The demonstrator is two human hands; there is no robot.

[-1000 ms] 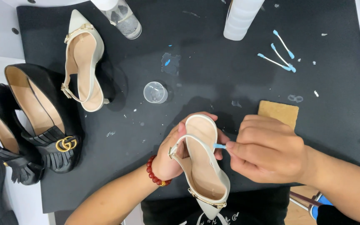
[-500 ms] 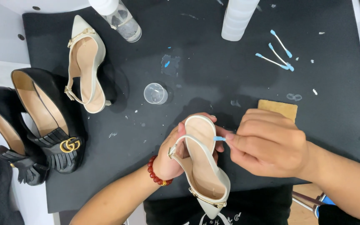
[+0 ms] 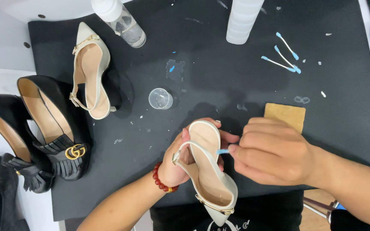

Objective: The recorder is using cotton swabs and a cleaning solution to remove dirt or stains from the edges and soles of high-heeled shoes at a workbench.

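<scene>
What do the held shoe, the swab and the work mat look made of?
Shoe: smooth cream leather or imitation, soft sheen, metal buckles. Swab: probably cotton, blue-tinted tip; stem hidden in the right hand. Mat: matte black, likely rubber or foam.

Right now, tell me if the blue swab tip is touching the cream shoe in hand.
Touching. The head view shows the swab tip pressed against the shoe edge, no gap between them.

Bare forearms without sleeves; the left wrist wears a red bead bracelet (image 3: 162, 183).
</scene>
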